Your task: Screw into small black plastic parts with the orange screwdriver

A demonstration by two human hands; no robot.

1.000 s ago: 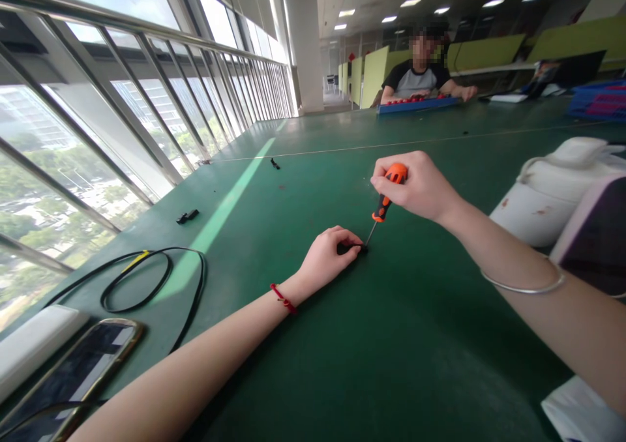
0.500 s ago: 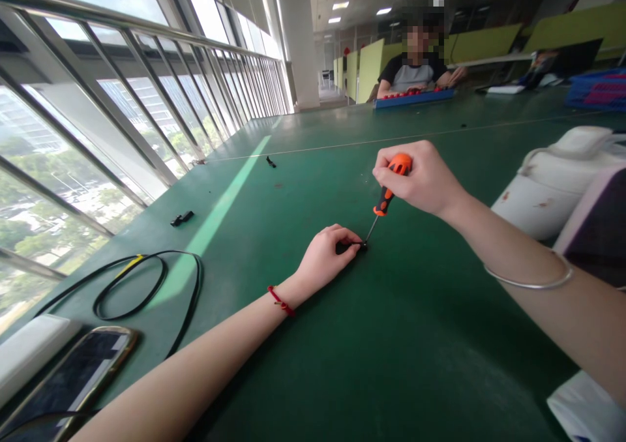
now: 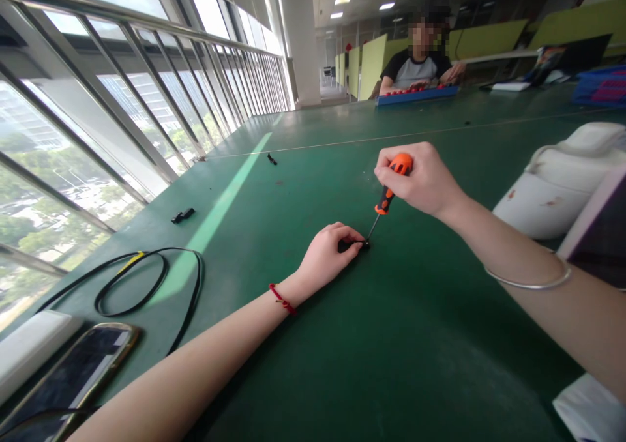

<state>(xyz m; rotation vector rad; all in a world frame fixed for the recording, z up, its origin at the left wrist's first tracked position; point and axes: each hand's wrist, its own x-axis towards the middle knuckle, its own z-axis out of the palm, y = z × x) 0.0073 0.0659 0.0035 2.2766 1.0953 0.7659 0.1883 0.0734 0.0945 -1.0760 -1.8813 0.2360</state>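
My right hand (image 3: pixel 415 178) is wrapped round the orange and black handle of a screwdriver (image 3: pixel 384 201). The shaft slants down to the left, and its tip meets a small black part (image 3: pixel 366 244) on the green table (image 3: pixel 303 377). Thumb and fingers of my left hand (image 3: pixel 330 253) pinch that part from the left and hold it against the tabletop. Most of the part is hidden by the fingers, so its kind cannot be made out.
Small black pieces lie at the left (image 3: pixel 182 216) and farther back (image 3: pixel 272 159). A black cable (image 3: pixel 198 285), a phone (image 3: pixel 73 377) and a white box (image 3: pixel 34 347) are at the near left. A white jug-like container (image 3: pixel 542 188) stands right. Across the table sits a person (image 3: pixel 415 70) behind a blue tray (image 3: pixel 415 96).
The view has shifted very slightly. Both hands keep their holds, and the screwdriver tip stays on the small black part.
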